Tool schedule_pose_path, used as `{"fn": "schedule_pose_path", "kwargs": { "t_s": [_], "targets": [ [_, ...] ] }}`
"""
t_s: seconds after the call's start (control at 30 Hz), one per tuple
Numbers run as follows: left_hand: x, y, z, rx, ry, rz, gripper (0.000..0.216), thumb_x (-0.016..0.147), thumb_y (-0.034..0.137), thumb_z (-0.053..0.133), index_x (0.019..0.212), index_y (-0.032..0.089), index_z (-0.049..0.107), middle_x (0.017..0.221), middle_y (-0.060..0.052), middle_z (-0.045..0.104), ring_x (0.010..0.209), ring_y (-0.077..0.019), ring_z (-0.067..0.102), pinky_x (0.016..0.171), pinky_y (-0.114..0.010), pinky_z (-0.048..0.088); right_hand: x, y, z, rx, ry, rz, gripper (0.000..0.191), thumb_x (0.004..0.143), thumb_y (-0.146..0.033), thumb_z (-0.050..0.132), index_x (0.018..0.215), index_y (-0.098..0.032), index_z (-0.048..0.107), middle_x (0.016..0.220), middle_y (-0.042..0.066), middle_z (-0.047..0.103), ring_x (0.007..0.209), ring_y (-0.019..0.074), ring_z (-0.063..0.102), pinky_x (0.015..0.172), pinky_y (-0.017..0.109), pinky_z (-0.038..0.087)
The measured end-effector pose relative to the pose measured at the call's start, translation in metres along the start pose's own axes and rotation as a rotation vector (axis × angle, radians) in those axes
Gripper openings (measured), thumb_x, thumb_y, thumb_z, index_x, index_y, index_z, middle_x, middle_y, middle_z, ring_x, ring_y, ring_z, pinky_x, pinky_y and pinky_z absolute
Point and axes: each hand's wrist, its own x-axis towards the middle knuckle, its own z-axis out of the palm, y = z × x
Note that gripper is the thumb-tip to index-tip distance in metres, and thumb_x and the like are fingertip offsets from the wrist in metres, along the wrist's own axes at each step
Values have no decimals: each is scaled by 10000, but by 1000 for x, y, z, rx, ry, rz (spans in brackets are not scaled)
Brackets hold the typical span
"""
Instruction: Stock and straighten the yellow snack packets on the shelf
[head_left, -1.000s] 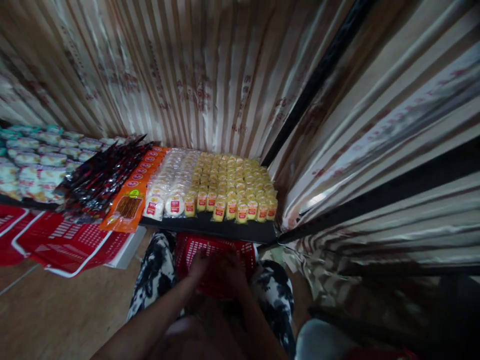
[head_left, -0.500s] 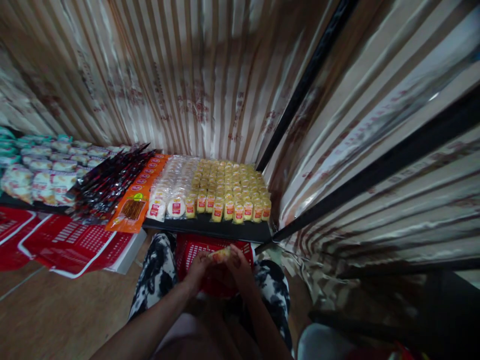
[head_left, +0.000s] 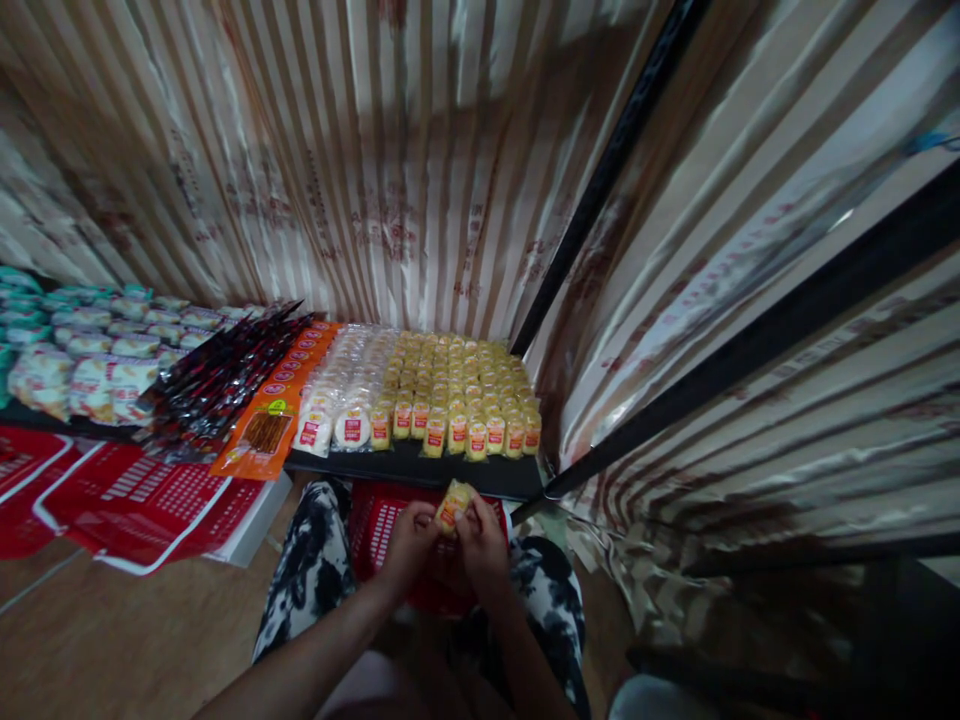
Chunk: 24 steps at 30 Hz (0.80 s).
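- Left hand (head_left: 409, 545) and right hand (head_left: 485, 545) pinch one yellow packet (head_left: 454, 503) over the red basket (head_left: 381, 528);
- matching packets (head_left: 472, 390) already fill rows on the black shelf (head_left: 412, 466);
- basket's contents too dark to tell

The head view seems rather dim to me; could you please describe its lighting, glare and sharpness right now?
Head view: dim, the lower right corner nearly black; head view: small highlights on the dark glossy packets; head view: the yellow packet between left hand and right hand looks soft, its small print unreadable.
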Motion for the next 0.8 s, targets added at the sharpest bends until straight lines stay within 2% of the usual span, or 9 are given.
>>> {"fn": "schedule_pose_path", "kwargs": {
  "t_s": [0.13, 0.2, 0.33, 0.6, 0.8],
  "targets": [
    [8, 12, -1, 152, 100, 168, 256, 686, 181, 545, 938, 164, 587, 937, -50, 556, 823, -163, 562, 801, -326, 456, 17, -18, -2, -109, 51, -83, 462, 807, -365, 457, 1227, -187, 529, 1058, 108, 580, 890, 189, 607, 744, 306, 519],
    [12, 17, 1, 196, 102, 245, 264, 715, 165, 510, 970, 166, 581, 995, -65, 536, 856, -160, 552, 829, -331, 447, 26, -24, -1, -123, 61, -100, 489, 815, -356, 451, 1276, -195, 479, 1066, 101, 579, 893, 185, 603, 761, 315, 515],
    [22, 24, 7, 245, 61, 353, 254, 737, 140, 477, 967, 180, 577, 953, -47, 549, 807, -146, 557, 791, -313, 468, 41, -24, 7, -94, 81, -117, 522, 820, -368, 452, 1304, -173, 421, 1071, 105, 591, 910, 185, 599, 815, 346, 501],
    [39, 29, 16, 267, 36, 445, 298, 771, 140, 447, 1053, 154, 544, 898, -56, 569, 773, -148, 576, 737, -297, 499, 52, -17, 17, -62, 125, -125, 416, 830, -395, 466, 1179, -168, 461, 1065, 118, 618, 922, 192, 611, 838, 368, 488],
    [47, 34, 20, 263, 26, 512, 253, 821, 180, 428, 1046, 163, 544, 967, -82, 584, 869, -173, 585, 820, -342, 491, 62, -25, 17, -111, 171, -151, 344, 838, -396, 447, 1097, -177, 502, 1059, 114, 616, 872, 186, 618, 805, 356, 496]
  ]
}}
